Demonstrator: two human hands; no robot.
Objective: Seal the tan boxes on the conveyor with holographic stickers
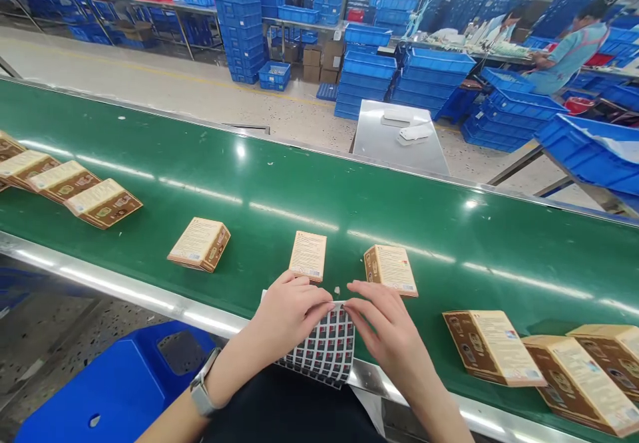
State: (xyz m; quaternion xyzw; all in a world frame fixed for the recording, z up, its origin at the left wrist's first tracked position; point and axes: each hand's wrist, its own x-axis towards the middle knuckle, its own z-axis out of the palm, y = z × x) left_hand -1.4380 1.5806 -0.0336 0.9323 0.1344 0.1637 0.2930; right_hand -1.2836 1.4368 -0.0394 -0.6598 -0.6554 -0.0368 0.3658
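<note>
A sheet of small dark stickers (327, 343) on white backing bends over the belt's near edge, in front of my body. My left hand (292, 306), with a watch on its wrist, grips the sheet's upper part between thumb and fingers. The right hand (382, 313) pinches at the sheet's upper right corner; whether a loose sticker is between those fingertips is too small to tell. Just beyond my hands lie a small folded carton (308, 255) and another brown and cream carton (394, 270). A further carton (200, 243) rests to the left.
The green conveyor belt (259, 177) runs across, with a metal rim along my side. More cartons lie at the left (104, 203) and right (492, 346). A blue stool (114, 383) stands below left. Beyond are stacked blue crates (364, 80), a metal table (394, 140) and co-workers.
</note>
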